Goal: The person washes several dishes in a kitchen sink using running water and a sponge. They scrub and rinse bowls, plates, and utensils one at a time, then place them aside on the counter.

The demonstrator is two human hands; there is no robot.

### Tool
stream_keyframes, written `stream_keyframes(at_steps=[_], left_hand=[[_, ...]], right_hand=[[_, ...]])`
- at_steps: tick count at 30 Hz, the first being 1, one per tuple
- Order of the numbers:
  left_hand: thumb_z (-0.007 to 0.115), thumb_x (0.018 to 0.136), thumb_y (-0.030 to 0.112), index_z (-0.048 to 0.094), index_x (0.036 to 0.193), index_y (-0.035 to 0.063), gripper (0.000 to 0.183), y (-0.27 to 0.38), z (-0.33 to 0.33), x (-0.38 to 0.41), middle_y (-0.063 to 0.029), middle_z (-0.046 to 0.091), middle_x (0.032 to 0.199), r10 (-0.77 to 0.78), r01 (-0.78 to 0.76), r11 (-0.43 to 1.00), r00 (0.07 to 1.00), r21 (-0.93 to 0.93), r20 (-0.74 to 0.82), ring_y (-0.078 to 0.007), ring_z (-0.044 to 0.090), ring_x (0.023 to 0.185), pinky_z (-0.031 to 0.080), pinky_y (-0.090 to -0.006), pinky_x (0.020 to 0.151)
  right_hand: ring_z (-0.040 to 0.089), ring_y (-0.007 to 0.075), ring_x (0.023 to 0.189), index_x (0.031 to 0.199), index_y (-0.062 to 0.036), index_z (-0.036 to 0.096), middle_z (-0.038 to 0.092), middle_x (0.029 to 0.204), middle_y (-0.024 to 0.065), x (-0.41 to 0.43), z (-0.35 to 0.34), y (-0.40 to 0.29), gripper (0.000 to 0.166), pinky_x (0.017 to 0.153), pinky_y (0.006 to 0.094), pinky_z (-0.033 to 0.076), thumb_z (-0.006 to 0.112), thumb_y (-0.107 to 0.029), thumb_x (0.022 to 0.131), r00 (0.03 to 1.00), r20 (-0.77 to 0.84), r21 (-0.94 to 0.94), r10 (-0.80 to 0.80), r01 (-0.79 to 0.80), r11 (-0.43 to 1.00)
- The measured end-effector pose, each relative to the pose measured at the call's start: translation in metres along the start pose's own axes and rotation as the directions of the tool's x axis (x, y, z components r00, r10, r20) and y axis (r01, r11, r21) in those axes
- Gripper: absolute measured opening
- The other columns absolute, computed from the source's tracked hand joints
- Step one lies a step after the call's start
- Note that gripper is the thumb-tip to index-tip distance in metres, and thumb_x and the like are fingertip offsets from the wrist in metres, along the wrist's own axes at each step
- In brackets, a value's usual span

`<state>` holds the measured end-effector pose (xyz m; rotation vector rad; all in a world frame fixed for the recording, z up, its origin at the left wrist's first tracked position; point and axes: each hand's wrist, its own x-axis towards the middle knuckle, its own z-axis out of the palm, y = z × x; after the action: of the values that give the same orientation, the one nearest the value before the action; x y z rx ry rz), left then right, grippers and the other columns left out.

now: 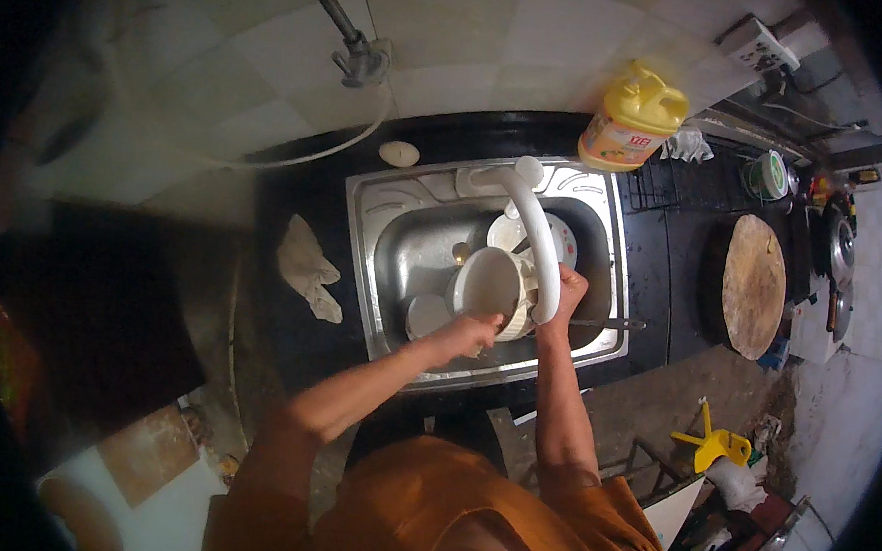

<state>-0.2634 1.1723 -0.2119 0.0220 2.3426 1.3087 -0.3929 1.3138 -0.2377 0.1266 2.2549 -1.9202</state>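
Note:
Over a stainless steel sink (406,229), a white ribbed bowl (489,285) is tilted on its side between my hands. My left hand (471,333) grips its near rim. Around its outer side is my right hand (569,290), holding what looks like a pale cloth against it; the white faucet spout (537,228) partly hides this hand. Beneath, in the basin, lie a white bowl (504,232), a plate with a red pattern (565,241) and another white dish (428,316). A utensil handle (622,325) juts over the sink's right rim.
A beige cloth (308,268) lies left of the sink, an oval pale item (399,153) behind it. A yellow detergent jug (632,121) stands at the back right. Farther right are a round wooden board (754,287), a tub (766,175) and a wire rack (648,174).

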Motion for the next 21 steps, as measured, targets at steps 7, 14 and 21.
stream_keyframes(at_steps=[7,14,21], left_hand=[[0.053,0.073,0.014,0.066,0.076,0.0072,0.015,-0.039,-0.012,0.008,-0.0071,0.053,0.106,0.291,-0.077,0.805,0.916,0.589,-0.278,-0.0256,0.043,0.111,0.037,-0.0424,0.084],[0.056,0.068,0.017,0.060,0.067,0.0094,0.009,-0.025,-0.056,0.048,-0.0051,0.055,0.095,0.768,-0.350,0.537,0.579,0.768,-0.273,-0.0235,0.052,0.091,0.045,-0.0384,0.077],[0.058,0.067,0.014,0.059,0.069,0.0077,0.007,-0.057,-0.035,0.043,-0.0044,0.056,0.092,0.511,-0.143,0.731,0.762,0.667,-0.398,-0.0228,0.056,0.080,0.050,-0.0380,0.070]], right_hand=[[0.045,0.0032,0.051,0.066,-0.0020,0.063,0.053,0.058,-0.0043,-0.017,-0.002,-0.027,0.016,0.043,0.0220,0.033,0.064,-0.012,0.078,0.986,0.146,-0.105,0.078,-0.063,0.992],[0.046,0.0044,0.055,0.069,-0.0016,0.062,0.054,0.061,-0.0032,-0.031,-0.004,-0.023,0.017,0.046,0.0236,0.035,0.065,-0.016,0.079,0.984,0.180,0.063,-0.010,-0.002,0.998],[0.045,0.0084,0.056,0.060,-0.0004,0.054,0.051,0.058,-0.0017,-0.023,-0.003,-0.030,0.020,0.050,0.0286,0.036,0.054,-0.012,0.076,0.970,0.217,-0.093,0.113,-0.095,0.991]])
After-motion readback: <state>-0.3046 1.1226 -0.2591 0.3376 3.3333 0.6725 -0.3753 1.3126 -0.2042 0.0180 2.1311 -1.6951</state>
